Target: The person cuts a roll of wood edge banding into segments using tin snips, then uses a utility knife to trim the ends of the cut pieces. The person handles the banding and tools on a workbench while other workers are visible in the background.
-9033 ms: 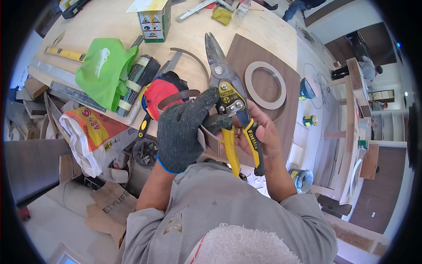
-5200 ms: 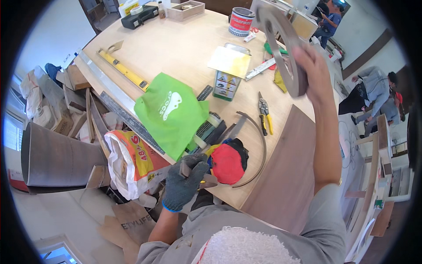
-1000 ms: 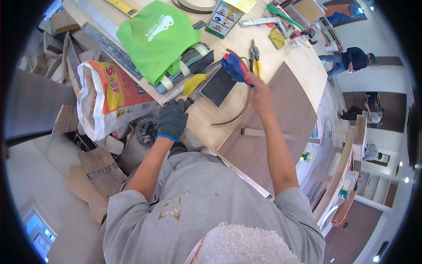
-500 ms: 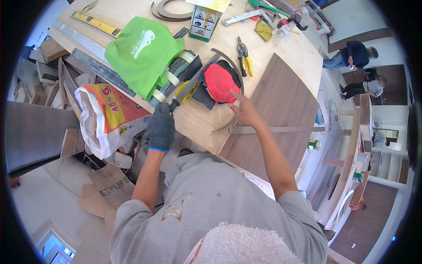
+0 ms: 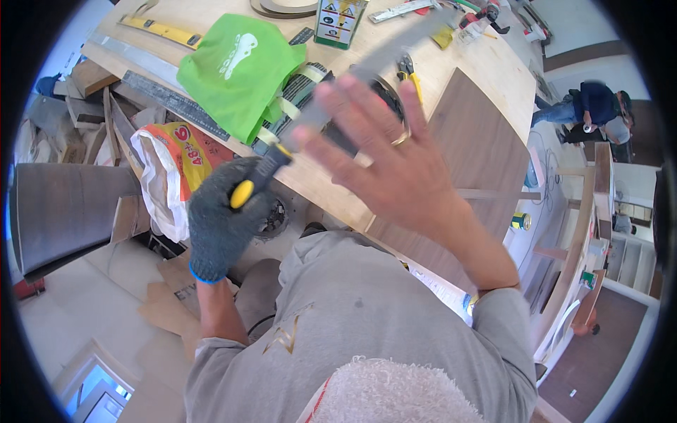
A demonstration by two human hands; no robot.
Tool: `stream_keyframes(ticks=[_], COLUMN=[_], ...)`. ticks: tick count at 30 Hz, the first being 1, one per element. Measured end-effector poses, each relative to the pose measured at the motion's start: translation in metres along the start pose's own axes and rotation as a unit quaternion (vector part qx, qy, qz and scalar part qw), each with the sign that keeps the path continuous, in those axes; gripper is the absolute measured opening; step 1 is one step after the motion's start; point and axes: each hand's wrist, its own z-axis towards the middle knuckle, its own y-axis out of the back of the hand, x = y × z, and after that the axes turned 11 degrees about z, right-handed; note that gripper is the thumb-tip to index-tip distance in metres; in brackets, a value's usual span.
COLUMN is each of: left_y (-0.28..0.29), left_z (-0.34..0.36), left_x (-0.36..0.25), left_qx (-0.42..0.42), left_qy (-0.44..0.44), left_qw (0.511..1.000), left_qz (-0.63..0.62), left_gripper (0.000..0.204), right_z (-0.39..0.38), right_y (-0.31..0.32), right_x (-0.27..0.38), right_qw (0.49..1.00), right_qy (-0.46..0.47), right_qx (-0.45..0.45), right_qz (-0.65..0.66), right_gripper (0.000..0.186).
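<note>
My gloved left hand [image 5: 222, 225] is closed on a saw's black-and-yellow handle [image 5: 250, 187], in front of the bench edge. The long grey blade [image 5: 398, 49], blurred, slants up to the right over the bench. My bare right hand [image 5: 381, 169], ringed and slightly blurred, has its fingers spread over the blade and holds nothing; whether it touches the blade I cannot tell. Beneath and around them lie a green fabric bag [image 5: 226, 70], yellow-handled snips [image 5: 412, 76], partly hidden, and a brown wood-grain panel [image 5: 472, 141].
The pale wooden bench [image 5: 508, 77] carries a metal tin [image 5: 338, 28] and a yellow spirit level [image 5: 159, 32]. A plastic sack [image 5: 173, 158] and scrap wood [image 5: 99, 99] crowd the left side. A co-worker [image 5: 592, 106] in dark clothing is at the far right.
My left hand has lifted the saw toward me and the camera. My right hand has left the red cloth and risen toward the camera, fingers spread, now hiding much of that area.
</note>
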Motion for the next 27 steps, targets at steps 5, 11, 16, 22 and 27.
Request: stream_keyframes(ticks=[5,11,16,22,27], left_y=[-0.043,-0.125,-0.195,-0.19,-0.199], left_z=[0.011,0.021,0.031,0.071,0.123], left_x=[-0.039,-0.066,-0.057,-0.06,-0.069], left_qx=[0.178,0.15,0.109,0.338,0.219], left_qy=[-0.242,-0.367,-0.537,-0.366,-0.233], left_qw=[0.953,0.918,0.722,0.785,0.863], left_qz=[-0.043,0.007,0.423,0.369,0.391], left_gripper=[0.039,0.041,0.044,0.021,0.039], right_z=[-0.031,-0.163,-0.235,-0.298,-0.337], right_y=[0.032,0.061,0.076,0.057,0.058], right_x=[0.027,0.035,0.063,0.11,0.113], right_qw=[0.963,0.845,0.662,0.619,0.559], right_qy=[-0.073,-0.478,-0.715,-0.77,-0.781], right_qx=[0.254,0.207,0.138,0.028,-0.032], right_qz=[-0.046,0.123,0.176,0.153,0.276], right_gripper=[0.053,0.026,0.025,0.043,0.051])
